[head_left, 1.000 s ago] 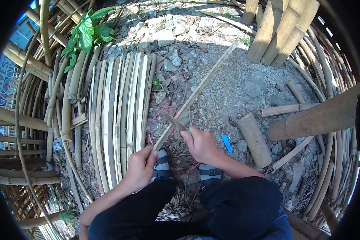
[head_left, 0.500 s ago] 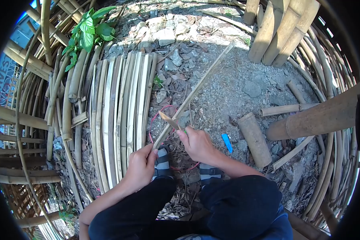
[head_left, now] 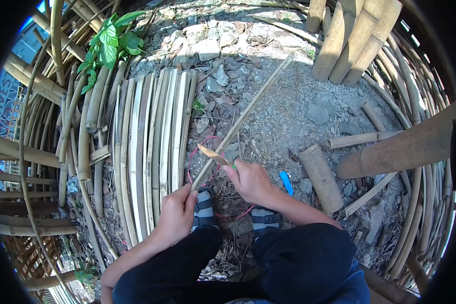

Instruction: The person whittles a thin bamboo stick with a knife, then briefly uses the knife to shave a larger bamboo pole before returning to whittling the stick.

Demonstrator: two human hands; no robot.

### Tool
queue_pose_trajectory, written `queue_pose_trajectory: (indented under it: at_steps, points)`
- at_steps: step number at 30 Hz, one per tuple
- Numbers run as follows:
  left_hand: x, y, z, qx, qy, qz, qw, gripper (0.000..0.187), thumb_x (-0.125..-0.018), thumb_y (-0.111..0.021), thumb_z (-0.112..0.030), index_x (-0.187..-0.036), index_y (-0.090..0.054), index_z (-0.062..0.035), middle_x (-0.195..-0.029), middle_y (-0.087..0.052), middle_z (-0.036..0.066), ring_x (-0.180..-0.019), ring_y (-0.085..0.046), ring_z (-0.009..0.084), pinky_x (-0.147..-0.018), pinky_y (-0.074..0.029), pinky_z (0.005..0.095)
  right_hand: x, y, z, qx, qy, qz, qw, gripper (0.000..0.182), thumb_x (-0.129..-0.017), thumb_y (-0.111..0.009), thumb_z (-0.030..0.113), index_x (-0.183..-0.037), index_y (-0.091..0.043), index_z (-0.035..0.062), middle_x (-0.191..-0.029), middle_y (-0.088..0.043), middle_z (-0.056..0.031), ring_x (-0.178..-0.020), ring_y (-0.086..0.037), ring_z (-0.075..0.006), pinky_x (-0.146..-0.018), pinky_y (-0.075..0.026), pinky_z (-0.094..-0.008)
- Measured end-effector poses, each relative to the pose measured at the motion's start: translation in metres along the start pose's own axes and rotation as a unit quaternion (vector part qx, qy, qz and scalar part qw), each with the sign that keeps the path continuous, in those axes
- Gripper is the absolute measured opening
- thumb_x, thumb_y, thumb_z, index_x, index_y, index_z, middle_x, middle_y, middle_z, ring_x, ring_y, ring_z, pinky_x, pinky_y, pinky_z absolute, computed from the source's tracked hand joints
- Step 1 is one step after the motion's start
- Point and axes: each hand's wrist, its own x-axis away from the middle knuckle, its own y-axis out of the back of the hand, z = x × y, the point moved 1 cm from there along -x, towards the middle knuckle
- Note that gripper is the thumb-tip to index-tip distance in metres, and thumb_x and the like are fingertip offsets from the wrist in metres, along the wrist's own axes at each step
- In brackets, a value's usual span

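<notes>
A long split bamboo strip point(head_left: 256, 104) runs diagonally from my lap area up to the right. My left hand point(head_left: 176, 210) is closed round its lower end. In my right hand point(head_left: 249, 180) is a knife point(head_left: 213, 153) with a bit of green showing at its handle; the blade points up-left and lies across the strip. Most of the handle is hidden by my fingers. Left of my hands, several split bamboo strips point(head_left: 149, 152) lie side by side on the ground.
A blue object point(head_left: 286, 182) and a short bamboo piece point(head_left: 321, 177) lie right of my right hand. A thick bamboo pole point(head_left: 400, 147) juts in from the right. Pink string point(head_left: 190, 159) loops near my feet. A leafy plant point(head_left: 109, 43) stands upper left.
The knife blade has turned a little, its tip now further left and slightly lower. Both hands keep their hold, and the strip has barely moved.
</notes>
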Motion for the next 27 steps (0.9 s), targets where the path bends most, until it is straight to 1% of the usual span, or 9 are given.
queue_pose_trajectory:
  at_steps: [5, 8, 13, 15, 19, 20, 21, 23, 27]
  points:
    - [0.002, -0.004, 0.004, 0.005, -0.058, -0.033, 0.998, 0.022, -0.102, -0.055, -0.011, -0.092, -0.063, 0.0073, -0.068, -0.064, 0.015, -0.060, -0.056, 0.0131, -0.057, -0.045, 0.0348, 0.021, -0.019, 0.026, 0.002, 0.088, 0.042, 0.995, 0.044, -0.101, -0.058, 0.039, -0.082, -0.059, -0.0006, -0.060, -0.063, -0.0221, -0.053, -0.065, -0.0418, -0.049, -0.050, -0.0515]
    - [0.005, 0.002, -0.001, -0.004, -0.025, -0.013, 1.000, 0.022, -0.102, -0.054, -0.010, -0.092, -0.063, 0.0072, -0.067, -0.063, 0.014, -0.058, -0.055, 0.0130, -0.055, -0.044, 0.0349, -0.004, 0.001, -0.006, 0.031, 0.043, 0.010, 0.999, 0.045, -0.102, -0.056, 0.040, -0.085, -0.060, -0.0008, -0.061, -0.064, -0.0227, -0.057, -0.066, -0.0446, -0.053, -0.051, -0.0535]
    - [0.004, 0.002, 0.000, -0.010, -0.059, -0.032, 0.998, 0.023, -0.103, -0.053, -0.011, -0.091, -0.062, 0.0069, -0.064, -0.060, 0.013, -0.056, -0.053, 0.0129, -0.053, -0.041, 0.0346, -0.027, 0.022, -0.029, 0.082, -0.021, -0.013, 0.996, 0.050, -0.104, -0.050, 0.044, -0.085, -0.061, -0.0006, -0.063, -0.064, -0.0237, -0.062, -0.067, -0.0461, -0.059, -0.051, -0.0573]
    - [0.004, 0.000, -0.002, -0.009, -0.056, -0.035, 0.998, 0.023, -0.103, -0.053, -0.011, -0.091, -0.062, 0.0068, -0.064, -0.060, 0.013, -0.055, -0.052, 0.0129, -0.053, -0.041, 0.0344, -0.041, 0.040, -0.045, 0.094, -0.093, -0.031, 0.991, 0.053, -0.105, -0.048, 0.045, -0.082, -0.061, -0.0014, -0.064, -0.064, -0.0246, -0.063, -0.066, -0.0461, -0.061, -0.051, -0.0575]
    - [0.004, 0.003, -0.002, -0.027, -0.046, -0.016, 0.998, 0.023, -0.103, -0.054, -0.011, -0.091, -0.062, 0.0063, -0.063, -0.060, 0.012, -0.055, -0.052, 0.0132, -0.053, -0.041, 0.0342, -0.030, 0.026, -0.034, 0.009, -0.080, -0.034, 0.996, 0.053, -0.105, -0.049, 0.044, -0.082, -0.062, -0.0024, -0.063, -0.063, -0.0253, -0.063, -0.065, -0.0473, -0.061, -0.050, -0.0572]
    - [0.003, 0.003, -0.003, -0.034, -0.041, -0.011, 0.999, 0.023, -0.103, -0.054, -0.011, -0.091, -0.062, 0.0061, -0.063, -0.060, 0.012, -0.055, -0.052, 0.0132, -0.053, -0.041, 0.0342, -0.021, 0.022, -0.024, -0.004, -0.047, 0.001, 0.999, 0.052, -0.105, -0.049, 0.043, -0.083, -0.061, -0.0027, -0.062, -0.063, -0.0255, -0.062, -0.065, -0.0468, -0.060, -0.051, -0.0563]
    - [0.003, 0.001, -0.001, -0.034, -0.043, -0.010, 0.998, 0.023, -0.103, -0.054, -0.011, -0.091, -0.062, 0.0061, -0.063, -0.060, 0.012, -0.055, -0.052, 0.0132, -0.053, -0.041, 0.0342, -0.012, 0.015, -0.013, -0.003, -0.048, -0.001, 0.999, 0.052, -0.105, -0.049, 0.043, -0.083, -0.061, -0.0027, -0.062, -0.063, -0.0255, -0.062, -0.065, -0.0468, -0.060, -0.051, -0.0563]
    - [0.003, -0.002, 0.005, -0.033, -0.061, -0.021, 0.997, 0.022, -0.102, -0.054, -0.011, -0.091, -0.063, 0.0057, -0.063, -0.060, 0.012, -0.055, -0.052, 0.0133, -0.053, -0.041, 0.0338, 0.004, 0.002, 0.006, 0.011, 0.025, 0.056, 0.998, 0.051, -0.105, -0.049, 0.042, -0.084, -0.061, -0.0028, -0.061, -0.063, -0.0250, -0.061, -0.065, -0.0462, -0.058, -0.052, -0.0547]
    - [0.007, 0.000, 0.004, -0.046, -0.078, -0.033, 0.995, 0.023, -0.102, -0.055, -0.011, -0.090, -0.064, 0.0049, -0.063, -0.060, 0.012, -0.055, -0.053, 0.0136, -0.053, -0.041, 0.0335, -0.006, 0.007, -0.013, 0.032, 0.027, 0.039, 0.998, 0.051, -0.104, -0.050, 0.043, -0.084, -0.061, -0.0027, -0.062, -0.063, -0.0250, -0.062, -0.066, -0.0460, -0.059, -0.052, -0.0551]
